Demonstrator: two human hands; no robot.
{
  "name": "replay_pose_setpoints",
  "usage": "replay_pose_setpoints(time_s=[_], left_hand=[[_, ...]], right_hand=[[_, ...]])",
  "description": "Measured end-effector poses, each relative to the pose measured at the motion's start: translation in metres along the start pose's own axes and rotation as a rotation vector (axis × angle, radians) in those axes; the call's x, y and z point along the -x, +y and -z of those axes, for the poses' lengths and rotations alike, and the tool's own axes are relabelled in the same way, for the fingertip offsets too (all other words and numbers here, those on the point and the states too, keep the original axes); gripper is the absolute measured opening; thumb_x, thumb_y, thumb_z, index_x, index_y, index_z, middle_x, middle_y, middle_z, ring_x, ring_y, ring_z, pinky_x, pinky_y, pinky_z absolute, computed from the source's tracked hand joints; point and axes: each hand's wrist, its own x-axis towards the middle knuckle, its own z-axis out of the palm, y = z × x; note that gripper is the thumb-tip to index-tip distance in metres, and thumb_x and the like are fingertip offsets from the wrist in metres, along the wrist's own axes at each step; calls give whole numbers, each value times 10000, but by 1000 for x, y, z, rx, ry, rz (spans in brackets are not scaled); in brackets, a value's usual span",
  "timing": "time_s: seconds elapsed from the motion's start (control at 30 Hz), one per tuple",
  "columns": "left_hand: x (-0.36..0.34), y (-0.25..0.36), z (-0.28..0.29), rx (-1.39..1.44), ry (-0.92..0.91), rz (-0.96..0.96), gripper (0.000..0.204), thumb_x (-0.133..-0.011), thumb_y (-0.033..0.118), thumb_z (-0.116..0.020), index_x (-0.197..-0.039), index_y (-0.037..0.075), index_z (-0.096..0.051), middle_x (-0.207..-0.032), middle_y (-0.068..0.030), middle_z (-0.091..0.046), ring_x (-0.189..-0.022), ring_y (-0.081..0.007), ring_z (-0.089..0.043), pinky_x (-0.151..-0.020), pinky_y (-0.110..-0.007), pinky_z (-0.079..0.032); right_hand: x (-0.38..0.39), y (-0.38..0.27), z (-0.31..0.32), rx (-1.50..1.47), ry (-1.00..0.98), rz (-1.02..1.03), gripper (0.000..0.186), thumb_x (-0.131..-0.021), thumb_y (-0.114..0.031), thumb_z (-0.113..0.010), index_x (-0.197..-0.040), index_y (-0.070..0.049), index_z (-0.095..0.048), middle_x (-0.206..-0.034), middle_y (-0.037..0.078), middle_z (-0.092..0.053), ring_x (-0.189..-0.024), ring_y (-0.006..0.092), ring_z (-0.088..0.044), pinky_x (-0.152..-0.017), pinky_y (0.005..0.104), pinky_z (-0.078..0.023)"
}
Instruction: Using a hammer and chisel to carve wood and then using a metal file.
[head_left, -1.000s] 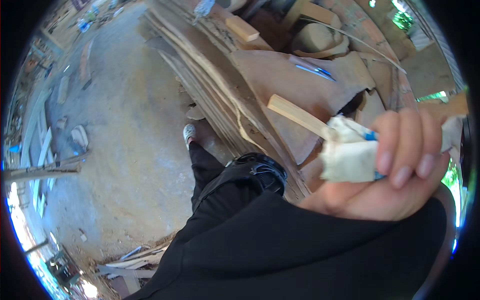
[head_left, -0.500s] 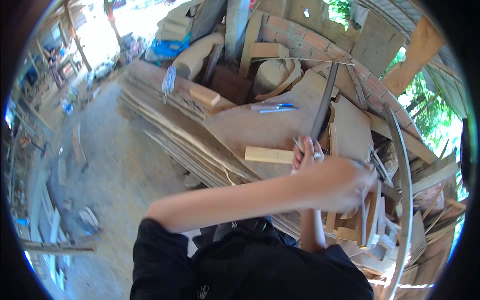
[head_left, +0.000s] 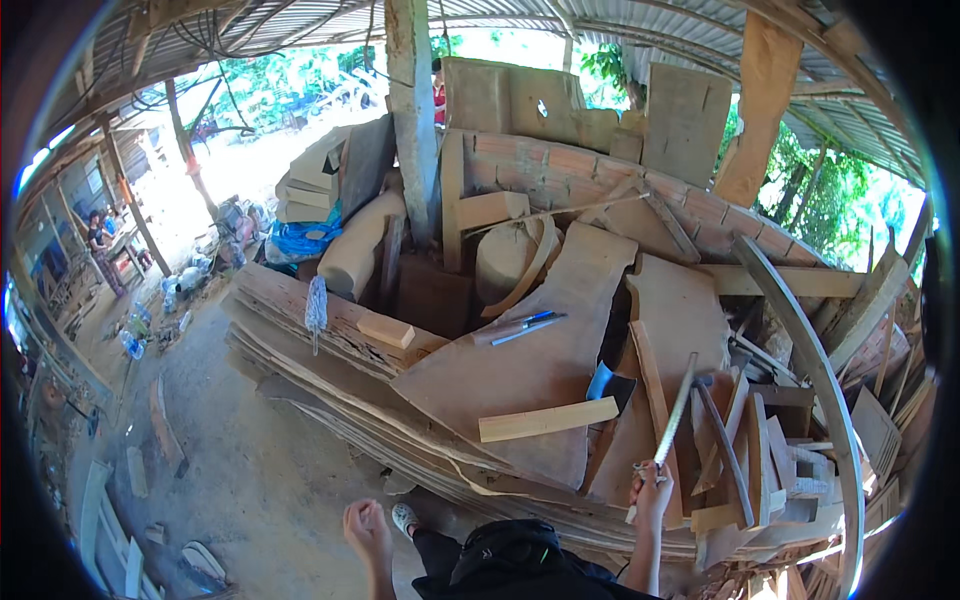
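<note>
My right hand [head_left: 652,488] is closed around a long, thin, pale strip-like tool [head_left: 677,412]. The tool stands slanted, its upper end near a hammer [head_left: 724,450] that leans on wood pieces. Its exact kind is unclear. My left hand [head_left: 368,528] hangs over the floor at the left with fingers curled, and nothing shows in it. In front of me, a light wooden block [head_left: 548,419] lies on a wide brown board [head_left: 510,375]. Beside the block's right end is a curved blue and black piece [head_left: 608,384]. Blue pens or pencils [head_left: 527,327] rest farther back on the board.
Stacked planks [head_left: 330,375] run along the near left side. A short block [head_left: 386,330] and a clear bottle [head_left: 316,308] sit on them. A long curved timber [head_left: 815,370] stands at the right by piled offcuts. Behind are a brick wall [head_left: 560,165] and a post [head_left: 412,130].
My left arm, stretched across to the right before, has drawn back to the left. My right hand has moved away from the wooden block toward the lower right. The view has tilted up.
</note>
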Motion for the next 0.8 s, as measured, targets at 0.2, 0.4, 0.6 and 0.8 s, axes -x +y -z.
replay_pose_setpoints(time_s=[0.2, 0.4, 0.6, 0.8], left_hand=[[-24, 32, -90, 154, -329, -138, 187, -733, 128, -652, -880, 28, -592, -979, -155, -545, -937, -283, -528, -820, -371, -420], [-28, 85, -175, -159, -575, -564, 704, -617, 291, -759, -1224, 147, -434, -1383, -179, -187, -1270, -444, -142, -989, -514, -252], [-59, 56, -273, -228, -522, -564, 455, -811, 326, -558, -1197, 110, -448, -1393, -170, -232, -1297, -393, -169, -962, -526, -284], [-50, 38, -320, -346, -424, -539, 309, -805, 150, -495, -1108, 98, -530, -1355, -152, -325, -1307, -304, -213, -983, -448, -285]], right_hand=[[-11, 11, -37, 241, -222, 105, 209, -922, -255, -462, -873, -67, -541, -501, -11, -443, -382, 51, -399, -338, 213, -290], [10, 9, -48, 773, -307, 327, 245, -859, -215, -524, -771, 13, -503, -589, 217, -535, -596, 402, -556, -509, 447, -404], [27, 10, -33, 857, -366, 309, 267, -849, -241, -526, -757, 7, -495, -647, 249, -538, -676, 437, -535, -558, 480, -395], [20, -19, -11, 872, -306, 144, 271, -852, -258, -524, -778, 2, -503, -659, 246, -549, -694, 428, -545, -580, 477, -408]])
